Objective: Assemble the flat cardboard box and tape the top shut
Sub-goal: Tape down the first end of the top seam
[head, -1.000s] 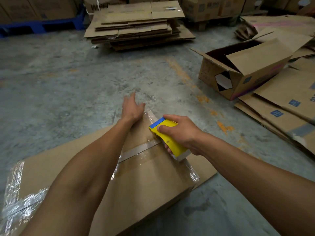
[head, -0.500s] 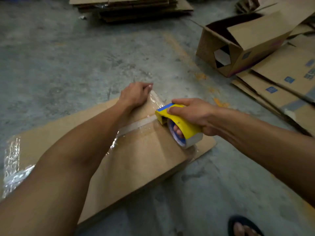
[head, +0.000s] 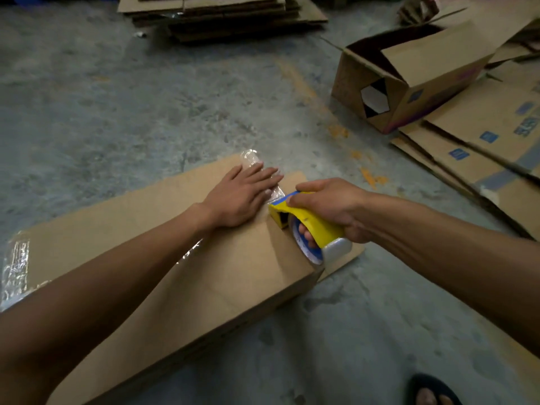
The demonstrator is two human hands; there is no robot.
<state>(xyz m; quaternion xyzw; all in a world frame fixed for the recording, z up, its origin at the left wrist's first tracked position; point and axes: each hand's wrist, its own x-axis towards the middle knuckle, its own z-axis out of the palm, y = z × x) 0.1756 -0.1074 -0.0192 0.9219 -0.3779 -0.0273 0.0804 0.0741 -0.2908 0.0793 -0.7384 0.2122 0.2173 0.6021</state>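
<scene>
A brown cardboard box point(head: 233, 276) lies on the concrete floor in front of me, with clear tape running across its top. My left hand point(head: 242, 197) lies flat on the box near its far end, fingers spread over the shiny tape point(head: 251, 159). Just to its right, my right hand point(head: 333, 209) grips a yellow and blue tape dispenser point(head: 304, 226) with a clear roll, its front edge down on the box top. More crinkled tape point(head: 17, 264) shines at the box's left end. My forearms hide part of the taped seam.
An open cardboard box point(head: 409, 80) lies on its side at the right, on flat cardboard sheets point(head: 482, 147). A pile of flattened cardboard point(head: 222, 16) sits at the top. A foot in a dark sandal point(head: 432, 393) shows at the bottom right.
My left hand has gone from curled at the box's far edge to lying flat on the tape. The dispenser has stayed close beside it. The camera has tilted down slightly.
</scene>
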